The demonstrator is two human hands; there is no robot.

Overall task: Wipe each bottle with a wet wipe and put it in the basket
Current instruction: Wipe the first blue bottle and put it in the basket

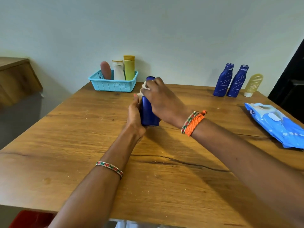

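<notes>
Blue plastic at the centre of the wooden table (65, 145): a person holds a dark blue bottle (148, 112) tilted, its base toward the camera and its cap end pointing away toward 12 o'clock. The left hand (134, 116) grips the lower body of the bottle from the 9 o'clock side, fingers curled round it. The right hand (162, 102) comes in from 3 o'clock and closes over the bottle's upper part, its fingers pinching a white wet wipe (143, 88) against the neck; only a crumpled edge of the wipe shows past the knuckles. An orange braided band (195, 123) and a beaded bangle sit on the right wrist, and a similar beaded bangle (109, 168) on the left forearm.

At 11 o'clock, against the wall, a turquoise basket (113, 87) stands on the table's far edge, holding a pinkish-brown bottle (106, 69), a white bottle (118, 70) and a yellow-green bottle (129, 67), all upright.

At 1 to 2 o'clock, well apart from the hands, two more dark blue bottles (231, 80) lean side by side, streaked with white marks, and just beside them a yellow tube (253, 84) stands on its white cap, streaked likewise. At 3 o'clock a blue pack of wet wipes (278, 124) lies flat near the table's right edge.
</notes>
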